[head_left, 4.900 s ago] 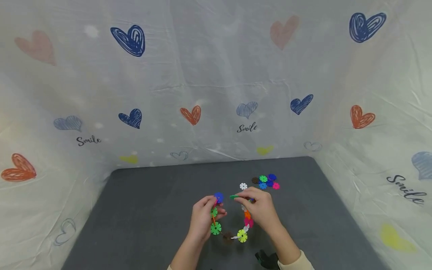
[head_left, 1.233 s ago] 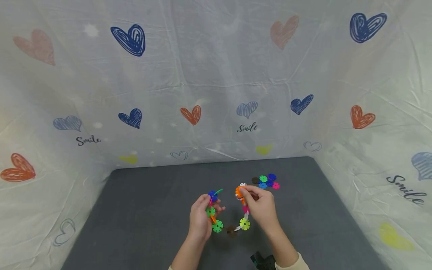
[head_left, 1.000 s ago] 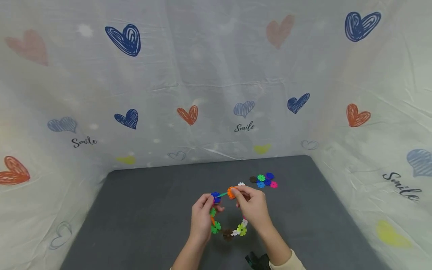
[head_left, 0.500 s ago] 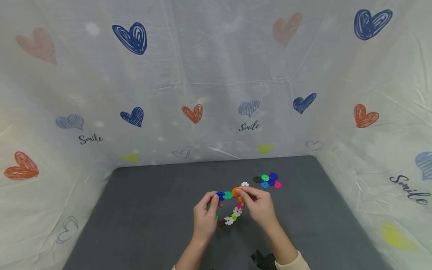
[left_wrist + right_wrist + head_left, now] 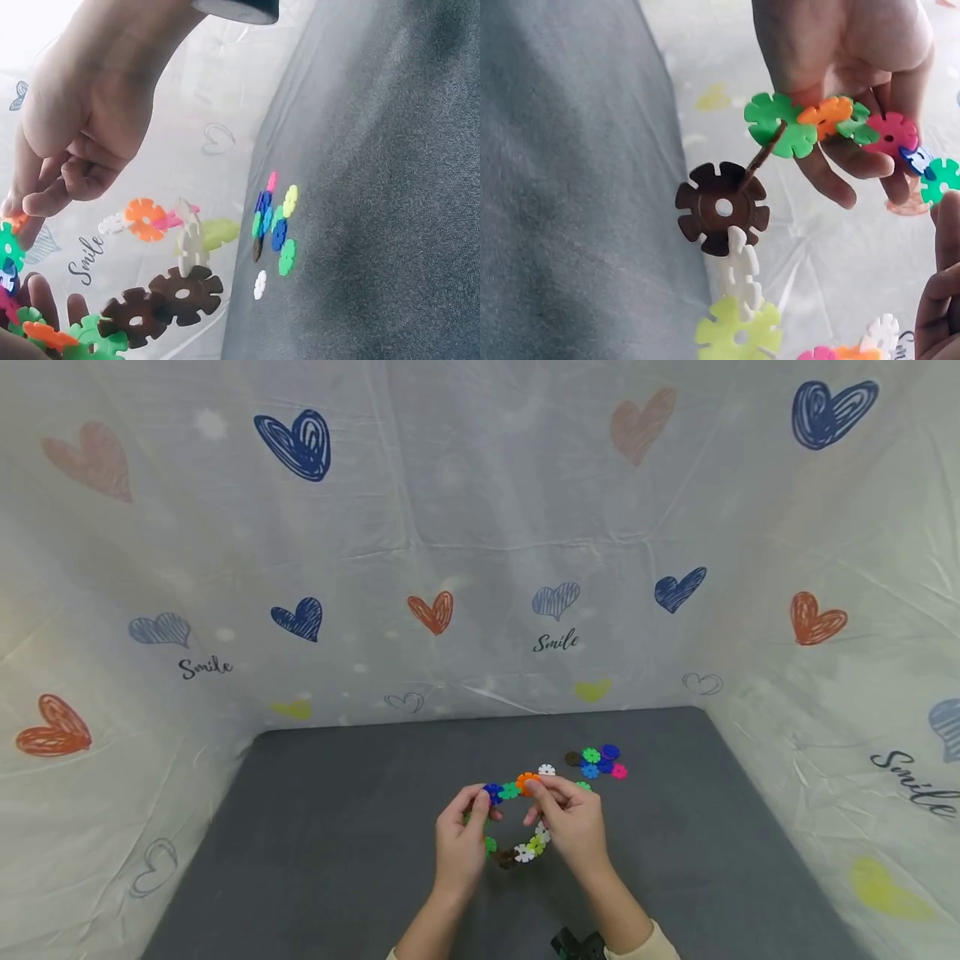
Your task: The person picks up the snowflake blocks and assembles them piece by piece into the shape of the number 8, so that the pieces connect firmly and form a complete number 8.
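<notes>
In the head view a loop of linked flower discs hangs between both hands. My left hand (image 5: 461,843) pinches the dark blue disc (image 5: 492,793) at the loop's upper left. The thumb and index finger of my right hand (image 5: 576,827) pinch an orange disc (image 5: 527,782). Between these two sits a teal-green disc (image 5: 510,790), touching both. Lower in the loop, the right wrist view has a brown disc (image 5: 697,202), a white disc (image 5: 742,281) and a yellow-green disc (image 5: 739,334). My right fingers hide part of the loop's right side.
Loose discs, blue, brown, pink (image 5: 619,772) and green (image 5: 591,754), lie on the dark table (image 5: 337,827) beyond my right hand. A white disc (image 5: 547,770) lies nearer. A black object (image 5: 577,945) is at the near edge by my right sleeve. Patterned cloth (image 5: 480,510) surrounds the table.
My right hand has brought the orange disc leftward against the teal-green one, which earlier stood out alone from the blue disc. Earliest, that hand held the green disc. The loop's top gap has closed.
</notes>
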Motion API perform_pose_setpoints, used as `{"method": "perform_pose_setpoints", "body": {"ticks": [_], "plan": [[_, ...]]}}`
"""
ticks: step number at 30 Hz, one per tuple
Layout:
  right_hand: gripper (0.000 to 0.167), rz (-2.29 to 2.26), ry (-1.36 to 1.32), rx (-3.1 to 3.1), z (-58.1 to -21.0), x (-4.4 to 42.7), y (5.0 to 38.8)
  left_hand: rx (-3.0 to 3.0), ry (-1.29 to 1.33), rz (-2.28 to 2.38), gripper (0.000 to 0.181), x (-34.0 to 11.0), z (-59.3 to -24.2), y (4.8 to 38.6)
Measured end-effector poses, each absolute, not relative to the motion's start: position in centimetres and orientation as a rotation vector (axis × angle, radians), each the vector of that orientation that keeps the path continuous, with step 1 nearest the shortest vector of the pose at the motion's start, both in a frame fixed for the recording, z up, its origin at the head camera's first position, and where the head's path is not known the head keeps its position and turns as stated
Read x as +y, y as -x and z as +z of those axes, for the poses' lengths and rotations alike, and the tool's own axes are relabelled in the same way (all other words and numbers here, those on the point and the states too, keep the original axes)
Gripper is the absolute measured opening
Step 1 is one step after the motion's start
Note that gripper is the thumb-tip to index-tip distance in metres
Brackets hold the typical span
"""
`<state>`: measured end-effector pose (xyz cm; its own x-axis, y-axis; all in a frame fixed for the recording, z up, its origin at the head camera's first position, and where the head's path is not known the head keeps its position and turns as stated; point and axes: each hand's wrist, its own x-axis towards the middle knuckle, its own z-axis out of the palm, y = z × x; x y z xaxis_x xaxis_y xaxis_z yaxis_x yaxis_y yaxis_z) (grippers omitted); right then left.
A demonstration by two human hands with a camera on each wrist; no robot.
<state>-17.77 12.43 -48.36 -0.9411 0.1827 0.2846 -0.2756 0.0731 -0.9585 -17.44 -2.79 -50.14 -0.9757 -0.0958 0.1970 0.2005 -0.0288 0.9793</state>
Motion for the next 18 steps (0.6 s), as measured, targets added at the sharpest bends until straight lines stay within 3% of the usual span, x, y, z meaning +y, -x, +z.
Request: {"method": "perform_pose_setpoints", "body": {"ticks": [18], "plan": [[0.016, 1.902, -0.197, -2.085, -50.0, 13.4, 18.5, -2.075, 0.082, -2.161, 0.024, -2.4, -50.6, 17.4]]}}
